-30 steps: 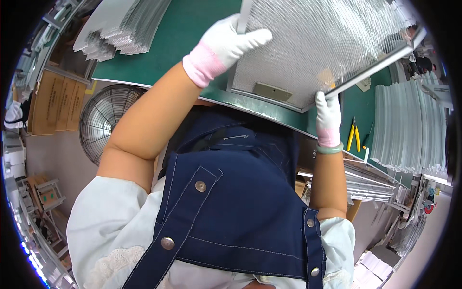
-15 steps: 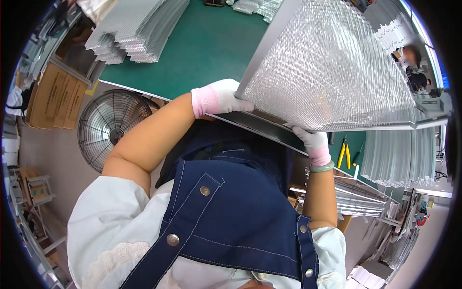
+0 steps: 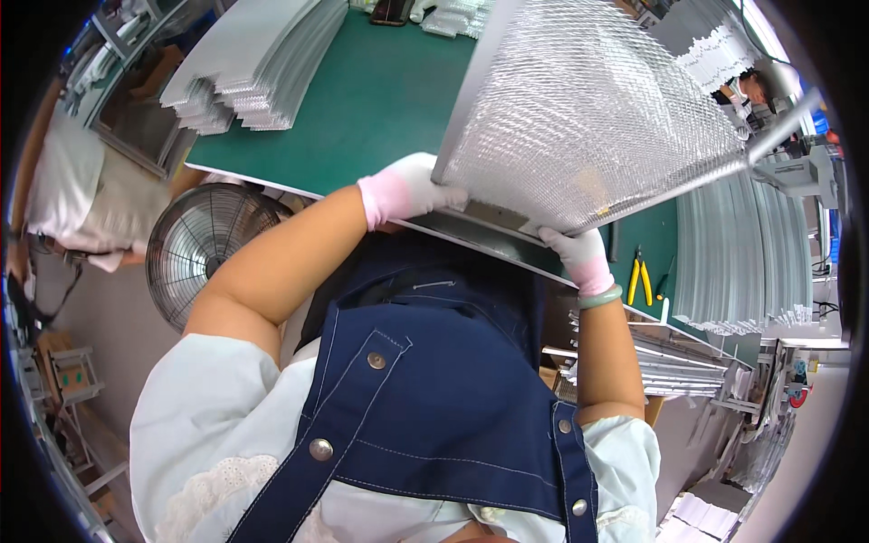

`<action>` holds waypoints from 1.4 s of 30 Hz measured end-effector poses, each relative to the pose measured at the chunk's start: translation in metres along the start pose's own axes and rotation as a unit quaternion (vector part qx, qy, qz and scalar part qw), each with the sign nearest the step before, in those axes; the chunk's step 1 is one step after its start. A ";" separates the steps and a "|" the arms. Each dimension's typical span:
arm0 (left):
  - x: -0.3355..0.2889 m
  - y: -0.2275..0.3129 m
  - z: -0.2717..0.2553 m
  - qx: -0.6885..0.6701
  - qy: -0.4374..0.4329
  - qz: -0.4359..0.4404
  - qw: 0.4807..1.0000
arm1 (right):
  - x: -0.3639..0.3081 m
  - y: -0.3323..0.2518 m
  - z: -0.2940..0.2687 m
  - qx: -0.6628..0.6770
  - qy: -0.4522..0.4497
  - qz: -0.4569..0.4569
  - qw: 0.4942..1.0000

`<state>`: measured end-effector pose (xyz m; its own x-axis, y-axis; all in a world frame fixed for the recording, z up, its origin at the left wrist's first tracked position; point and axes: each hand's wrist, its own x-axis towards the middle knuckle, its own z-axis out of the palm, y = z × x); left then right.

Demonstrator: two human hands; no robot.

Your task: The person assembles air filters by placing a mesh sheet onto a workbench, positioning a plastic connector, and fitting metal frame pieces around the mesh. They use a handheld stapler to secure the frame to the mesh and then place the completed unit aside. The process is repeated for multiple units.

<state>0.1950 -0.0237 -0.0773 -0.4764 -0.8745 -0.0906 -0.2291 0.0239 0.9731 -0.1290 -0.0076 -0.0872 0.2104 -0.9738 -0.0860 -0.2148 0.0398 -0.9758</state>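
Note:
A silvery metal mesh panel in a grey metal frame stands tilted up over the near edge of the green table. My left hand, in a white glove with a pink cuff, is closed on its lower left corner, thumb along the bottom bar. Lower down the same edge, my right hand, gloved alike, grips the frame with its thumb on the near side; its other fingers are partly hidden. A small pale patch shows on the mesh near the bottom bar.
Mesh sheets lie stacked at the far left, with a second stack at the right. Yellow-handled pliers rest right of my right hand. A floor fan stands left of the table. One person is at the left, another far right.
The panel's right end has swung up, and its lower edge now slants more steeply. Both hands keep their hold. A person has come into view at the left, by the fan.

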 end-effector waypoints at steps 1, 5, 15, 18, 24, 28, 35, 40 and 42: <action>-0.004 -0.001 0.005 -0.023 0.007 0.011 1.000 | 0.001 -0.007 -0.001 0.005 0.004 0.008 1.000; -0.043 0.025 0.048 -0.195 0.016 -0.082 0.977 | -0.012 -0.059 -0.023 0.045 -0.026 -0.009 0.999; -0.083 -0.007 0.058 0.053 -0.343 -0.097 0.933 | -0.012 -0.087 -0.018 -0.235 0.019 -0.032 0.971; -0.122 -0.005 0.010 0.042 -0.321 0.006 0.946 | -0.010 -0.082 -0.025 -0.288 0.008 -0.019 0.957; -0.055 0.128 -0.008 0.369 -0.028 0.282 0.885 | 0.010 -0.104 0.009 -0.402 -0.065 -0.057 0.912; 0.053 0.139 0.015 0.531 -0.177 0.011 0.829 | 0.029 -0.096 0.019 -0.339 -0.141 -0.053 0.929; 0.090 0.136 0.038 0.541 -0.319 -0.020 0.778 | 0.022 -0.087 0.004 -0.336 -0.156 -0.002 0.929; 0.100 0.139 0.047 0.488 -0.316 0.006 0.814 | 0.021 -0.087 -0.024 -0.303 -0.161 0.013 0.939; 0.104 0.126 0.049 0.468 -0.307 0.029 0.828 | 0.016 -0.085 -0.028 -0.364 -0.144 -0.055 0.919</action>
<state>0.0749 -0.0880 0.0254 -0.7862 -0.4540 -0.4193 -0.6108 0.6739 0.4157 -0.1337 -0.0329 -0.0002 0.4902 -0.8593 -0.1460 -0.7355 -0.3180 -0.5983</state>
